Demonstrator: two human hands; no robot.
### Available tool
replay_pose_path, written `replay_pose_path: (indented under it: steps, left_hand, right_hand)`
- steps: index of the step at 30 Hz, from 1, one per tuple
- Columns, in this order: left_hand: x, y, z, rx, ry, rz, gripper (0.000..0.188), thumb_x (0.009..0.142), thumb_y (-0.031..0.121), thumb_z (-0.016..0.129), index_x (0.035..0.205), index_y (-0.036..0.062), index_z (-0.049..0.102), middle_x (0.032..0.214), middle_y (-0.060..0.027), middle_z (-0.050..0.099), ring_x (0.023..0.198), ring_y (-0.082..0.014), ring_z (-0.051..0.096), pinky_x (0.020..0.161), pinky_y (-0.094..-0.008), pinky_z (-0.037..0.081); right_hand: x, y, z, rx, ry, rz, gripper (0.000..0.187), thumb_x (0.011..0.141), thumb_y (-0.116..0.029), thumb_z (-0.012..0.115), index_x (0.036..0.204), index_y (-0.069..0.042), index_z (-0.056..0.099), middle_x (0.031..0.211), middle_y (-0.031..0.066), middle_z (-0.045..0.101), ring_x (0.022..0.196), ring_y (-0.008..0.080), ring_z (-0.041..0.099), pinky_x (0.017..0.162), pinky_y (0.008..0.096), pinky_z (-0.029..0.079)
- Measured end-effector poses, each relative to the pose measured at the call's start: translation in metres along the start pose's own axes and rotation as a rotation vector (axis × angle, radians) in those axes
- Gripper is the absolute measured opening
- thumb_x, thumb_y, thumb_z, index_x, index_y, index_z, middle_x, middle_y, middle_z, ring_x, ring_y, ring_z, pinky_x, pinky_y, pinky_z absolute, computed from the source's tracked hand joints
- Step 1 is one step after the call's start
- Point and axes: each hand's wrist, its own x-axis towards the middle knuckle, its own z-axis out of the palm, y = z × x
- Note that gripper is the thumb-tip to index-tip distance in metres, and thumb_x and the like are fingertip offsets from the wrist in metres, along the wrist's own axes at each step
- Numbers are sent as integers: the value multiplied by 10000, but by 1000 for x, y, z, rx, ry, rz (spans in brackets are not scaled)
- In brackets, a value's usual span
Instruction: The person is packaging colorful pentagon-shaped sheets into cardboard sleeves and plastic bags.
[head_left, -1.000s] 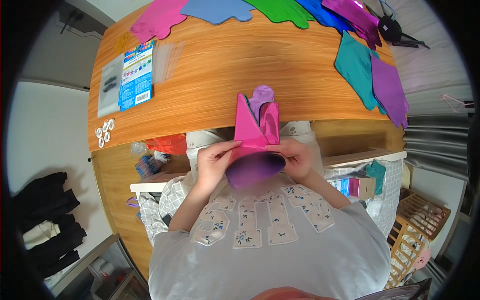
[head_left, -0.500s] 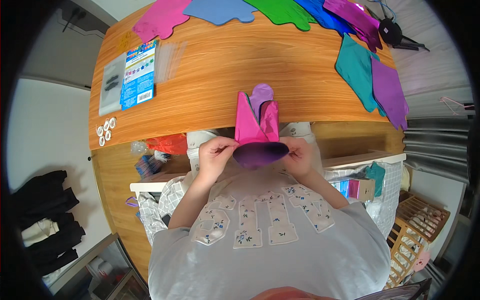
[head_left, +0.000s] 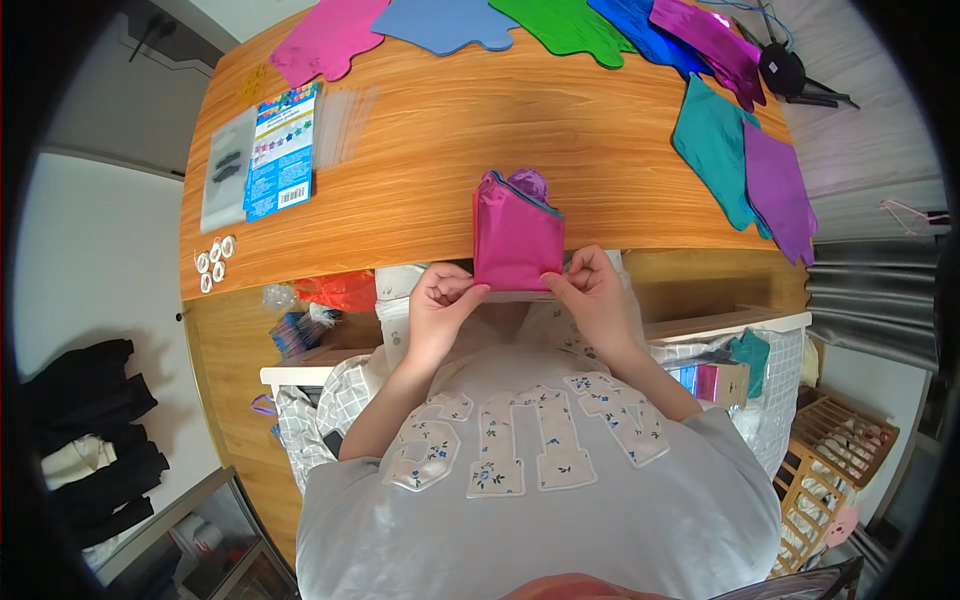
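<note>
At the table's near edge I hold a shiny magenta foil piece [head_left: 518,240], folded into a flat, pouch-like shape. Its slanted top has a teal edge, and a rounded purple tab [head_left: 530,183] sticks out there. The closed fingers of my left hand [head_left: 441,308] pinch the lower left corner. My right hand [head_left: 592,298] grips the lower right corner, thumb on the front and fingers behind. The upper part of the foil reaches over the wooden table [head_left: 420,150].
Shiny cutouts line the far side: pink [head_left: 325,40], blue-grey [head_left: 445,25], green [head_left: 570,30]. Teal [head_left: 712,140] and purple [head_left: 780,185] ones lie right. At left are a blue printed package [head_left: 282,155], clear sleeves [head_left: 345,125] and small white rings [head_left: 212,265]. Drawers stand open below.
The folded foil's bottom, earlier bowed open toward me with a dark purple inside, is now flat. Its split front now appears as one magenta face. Both thumbs have come onto its front.
</note>
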Motion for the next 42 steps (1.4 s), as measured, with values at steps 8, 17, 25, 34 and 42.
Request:
replay_pose_path:
  steps: [8,17,25,34,42]
  left_hand:
    - [7,15,28,-301,-1,-354,334,1099,277,464,1263,4,563,1195,-104,695,1043,-188,702,846,-298,584]
    - [5,23,34,-319,4,-313,419,1113,352,409,1246,-9,574,1186,-131,692,1065,-201,696,919,-334,561]
    - [13,33,40,-442,-36,-248,437,1115,361,399,1270,-14,560,1222,-144,678,1099,-224,686,963,-364,548]
    - [18,35,38,-501,-127,-244,468,1113,381,390,1308,-19,535,1241,-142,669,1131,-236,675,976,-379,546]
    - [13,35,51,-268,-75,-323,459,1115,376,377,1310,-11,530,1235,-144,674,1095,-244,696,952,-363,571]
  right_hand:
    - [-6,13,0,21,-157,3,270,948,-2,695,998,-69,438,802,30,665,761,62,649,672,185,458]
    - [-24,19,-5,15,-96,-235,293,915,27,719,1107,-47,510,1034,99,703,897,125,682,823,244,528]
    - [-19,17,-3,-41,-76,-150,237,870,34,767,987,-46,578,1084,100,711,913,112,678,801,249,532]
    - [-15,6,-4,190,-38,-18,329,875,57,754,1069,-58,515,907,48,699,882,112,691,804,241,549]
    - [0,-24,7,-90,-86,-345,187,989,-63,647,1123,-39,520,775,-12,560,723,89,533,685,247,461]
